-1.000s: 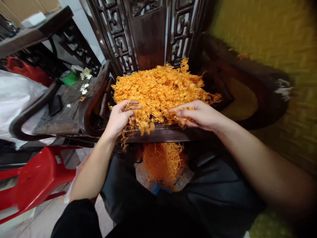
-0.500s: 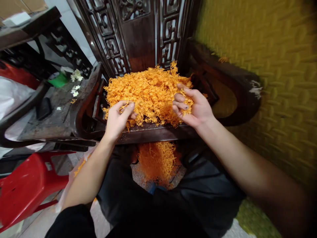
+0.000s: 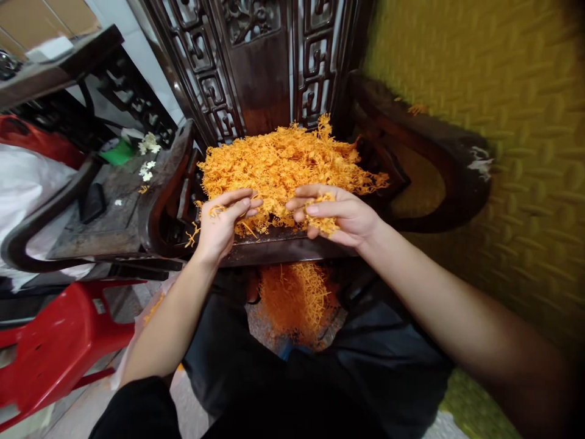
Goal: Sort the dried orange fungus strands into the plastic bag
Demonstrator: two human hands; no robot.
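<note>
A heap of small orange branching plastic pieces covers the seat of a dark carved wooden chair. In front of the heap, my left hand has thumb and fingers closed around a few thin orange strands. My right hand holds a bunch of the same orange pieces in its curled fingers, palm partly turned up. The fingertips of both hands face each other, with a gap between them. Another orange piece sticks out beside my left wrist.
Between my knees, below the seat, stands a container of orange strands. At left are a red plastic stool, a dark side table with a phone, a green roll and white flowers. A yellow textured surface lies right.
My right hand has moved left and down toward my left hand, carrying its bunch of orange pieces. My left hand stays near the heap's front edge, its fingers stretched further right. The view has shifted slightly.
</note>
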